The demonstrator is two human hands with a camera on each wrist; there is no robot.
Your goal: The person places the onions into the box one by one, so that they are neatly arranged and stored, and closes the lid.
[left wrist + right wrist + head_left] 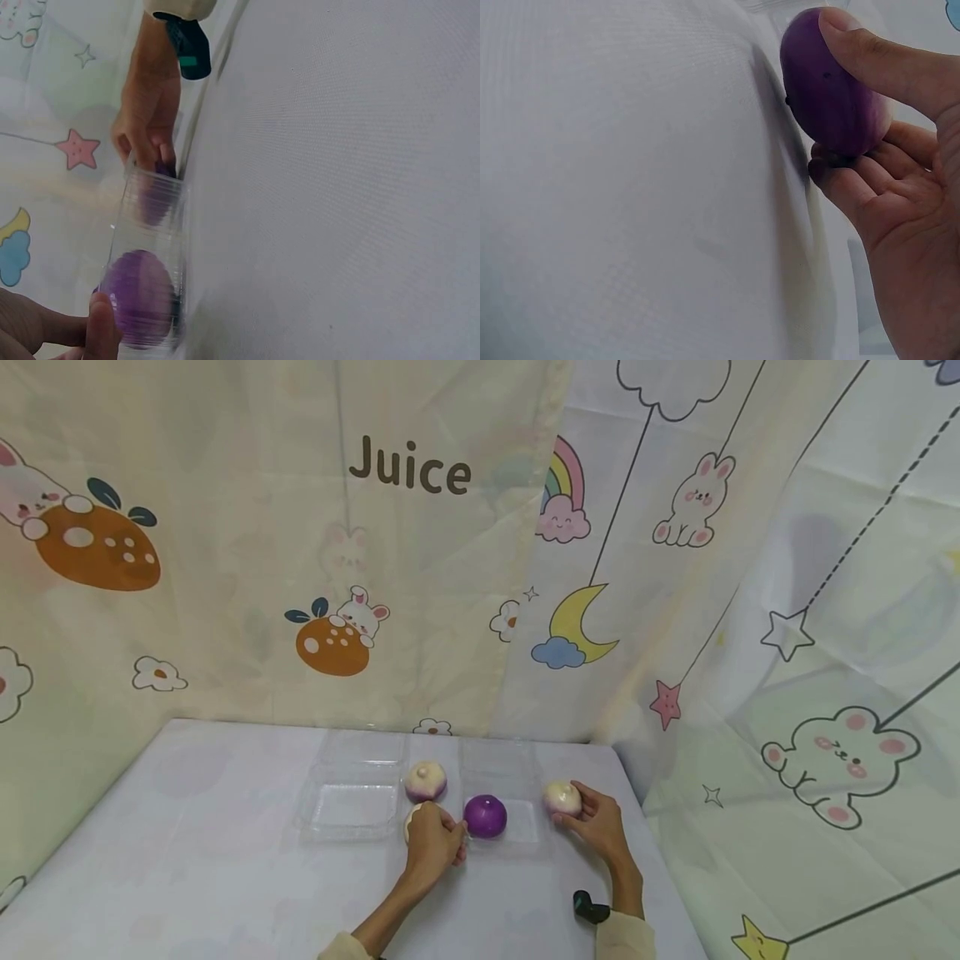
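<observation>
My right hand holds a white-topped, purple-bottomed turnip between thumb and fingers, right of a clear plastic box. In the right wrist view the thumb presses the purple side of this turnip, with fingers beneath. A purple turnip sits inside the clear plastic box. My left hand pinches that box's left edge; the left wrist view shows its thumb against the clear wall. Another turnip is mostly hidden behind the left hand, and a white-and-purple turnip lies just behind it.
A second clear plastic box stands with its lid open on the left of the white table. A dark device sits at the right wrist. Printed cloth hangs behind and along the sides.
</observation>
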